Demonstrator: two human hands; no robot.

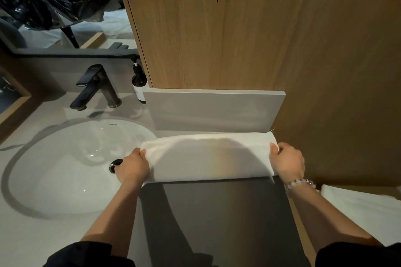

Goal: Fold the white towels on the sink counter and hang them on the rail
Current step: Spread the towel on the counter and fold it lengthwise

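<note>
while both hands pinch its ends, soft white towel [208,156] stretched flat over pale smooth bench [32,236], left hand [132,167] fingers closed on left edge, right hand [287,161] fingers on right edge, beside oval glossy basin [65,165]

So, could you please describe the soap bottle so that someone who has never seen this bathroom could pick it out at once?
Start at the white oval sink basin set in the pale counter, then look behind it to the black faucet. Just right of the faucet, against the edge of the wooden wall panel, stands the soap bottle. It is the only bottle there: dark brown, with a black pump and a pale label.
</note>
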